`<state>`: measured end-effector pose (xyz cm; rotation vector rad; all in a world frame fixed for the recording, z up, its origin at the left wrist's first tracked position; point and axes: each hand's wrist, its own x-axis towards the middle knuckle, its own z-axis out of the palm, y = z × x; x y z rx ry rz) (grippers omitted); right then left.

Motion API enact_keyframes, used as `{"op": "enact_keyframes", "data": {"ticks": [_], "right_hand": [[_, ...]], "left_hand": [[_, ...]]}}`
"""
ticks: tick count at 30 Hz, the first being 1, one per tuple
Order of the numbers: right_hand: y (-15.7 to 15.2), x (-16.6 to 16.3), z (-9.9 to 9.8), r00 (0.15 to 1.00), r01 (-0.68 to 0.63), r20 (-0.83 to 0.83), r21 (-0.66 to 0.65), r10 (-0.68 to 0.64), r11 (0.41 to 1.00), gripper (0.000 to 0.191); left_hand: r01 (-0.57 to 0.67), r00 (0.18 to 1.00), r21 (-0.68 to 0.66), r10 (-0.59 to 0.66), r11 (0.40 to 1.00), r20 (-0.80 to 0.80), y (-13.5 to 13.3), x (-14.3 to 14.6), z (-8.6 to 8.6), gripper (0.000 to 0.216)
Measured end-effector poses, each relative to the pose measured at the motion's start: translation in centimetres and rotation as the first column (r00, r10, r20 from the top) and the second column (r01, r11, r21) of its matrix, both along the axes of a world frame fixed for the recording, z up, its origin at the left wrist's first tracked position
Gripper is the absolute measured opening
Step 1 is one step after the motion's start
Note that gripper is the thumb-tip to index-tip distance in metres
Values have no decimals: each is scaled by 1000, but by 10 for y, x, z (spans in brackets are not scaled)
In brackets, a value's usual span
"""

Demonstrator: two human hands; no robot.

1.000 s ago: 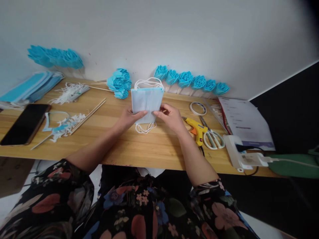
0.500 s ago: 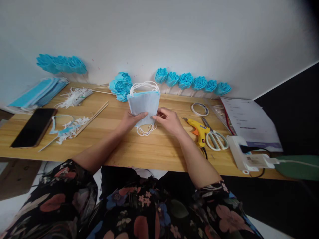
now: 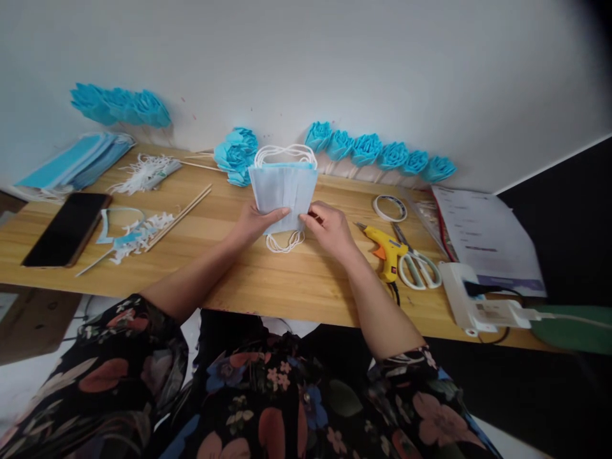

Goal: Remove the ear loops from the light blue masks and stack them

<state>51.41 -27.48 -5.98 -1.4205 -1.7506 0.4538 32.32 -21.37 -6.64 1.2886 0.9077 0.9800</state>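
Note:
A stack of light blue face masks [image 3: 282, 188] is held upright over the middle of the table, white ear loops showing above and below it. My left hand [image 3: 258, 223] grips its left side, thumb across the front and fingers hidden behind. At the lower right edge, my right hand [image 3: 329, 226] is closed with thumb and fingertips on the masks. Just behind the stack, a few blue paper-like flowers [image 3: 236, 153] lean in a bunch.
On the right lie a yellow glue gun [image 3: 389, 252], scissors [image 3: 418, 268], a tape roll [image 3: 389, 208] and a power strip [image 3: 461, 296]. Leftward are a phone [image 3: 67, 229], more masks [image 3: 79, 166], cut white loops [image 3: 148, 172] and sticks [image 3: 179, 217]. Blue flowers [image 3: 368, 150] line the wall.
The view has shifted slightly. Both hands keep hold of the mask stack, which appears a little higher and farther right in the picture.

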Motion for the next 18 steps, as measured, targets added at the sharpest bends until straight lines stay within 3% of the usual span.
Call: {"op": "enact_keyframes", "data": {"ticks": [5, 10, 18], "right_hand": [[2, 3, -6, 1000, -2, -5, -18, 2, 1000, 30], [3, 5, -14, 1000, -14, -19, -135, 11, 991, 22], [-1, -1, -8, 1000, 1, -8, -170, -2, 986, 28]], "left_hand": [[-40, 999, 11, 40, 999, -1, 1, 2, -3, 55], [-38, 999, 1, 38, 999, -14, 4, 3, -9, 50], [-16, 1000, -67, 16, 998, 3, 1, 0, -2, 45]]}}
